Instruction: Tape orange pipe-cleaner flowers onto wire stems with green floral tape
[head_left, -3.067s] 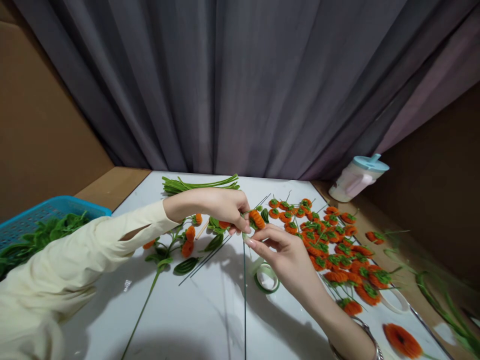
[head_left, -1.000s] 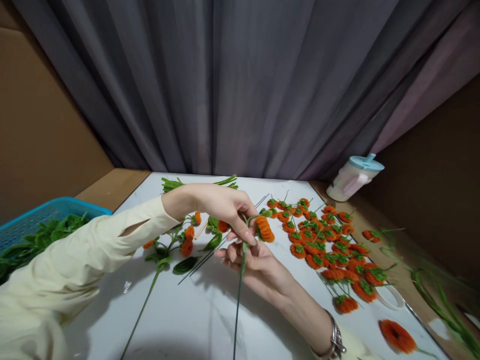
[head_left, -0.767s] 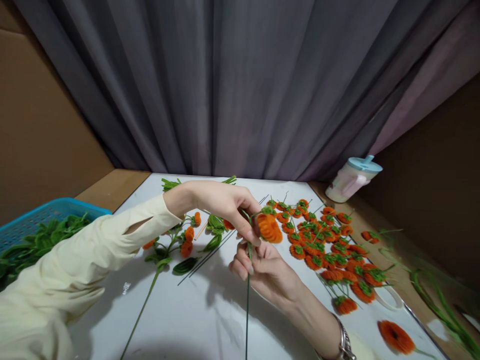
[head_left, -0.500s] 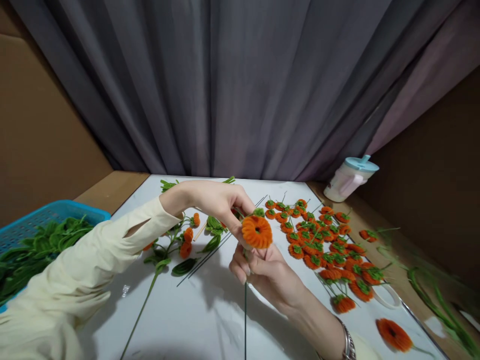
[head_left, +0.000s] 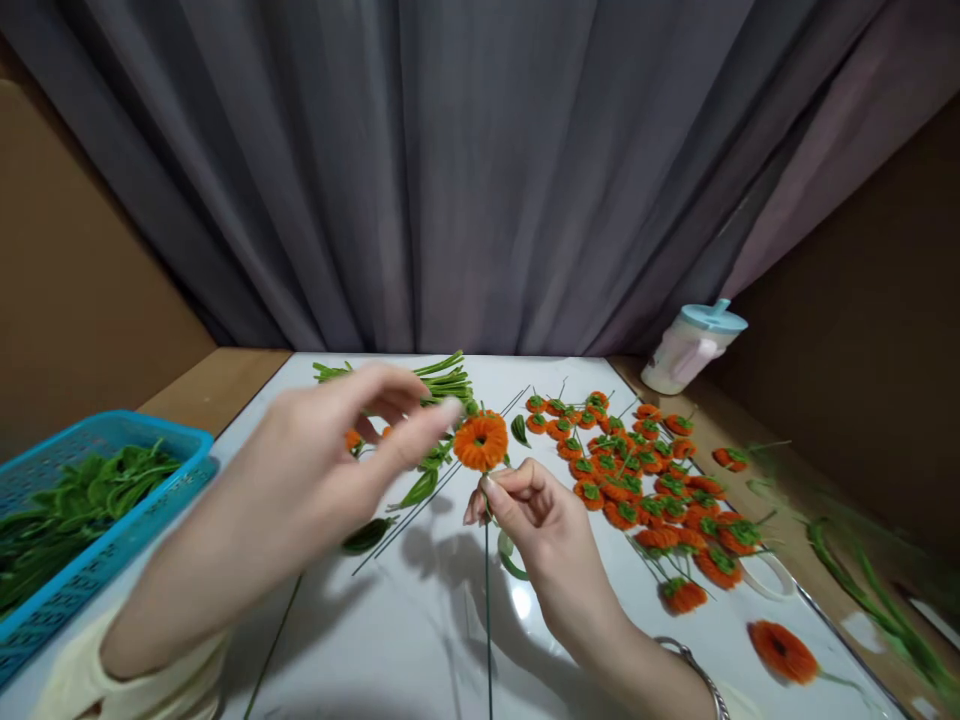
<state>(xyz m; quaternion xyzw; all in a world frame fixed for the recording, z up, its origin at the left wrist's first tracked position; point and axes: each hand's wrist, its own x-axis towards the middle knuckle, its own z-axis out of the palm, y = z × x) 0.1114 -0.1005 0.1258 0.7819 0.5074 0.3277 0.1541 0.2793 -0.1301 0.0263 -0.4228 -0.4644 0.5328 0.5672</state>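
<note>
From my view, the right hand's (head_left: 551,530) thumb and fingers pinch a thin green stem (head_left: 489,620) just below an orange flower (head_left: 481,441). The left hand (head_left: 322,460), blurred, is open and lifted, its thumb and fingers spread near the bloom, apparently gripping nothing. The flower, held above the white table (head_left: 405,650), has a ring of fuzzy ribbed petals about a dark centre; a second orange edge shows behind it. I see small orange flowers (head_left: 622,470) with green backs clustered to its right. The left hand hides part of the leafy material beyond; the right partly covers a green tape roll (head_left: 513,556). The stem's lower end and the blue basket (head_left: 112,545) are cut off by the frame.
</note>
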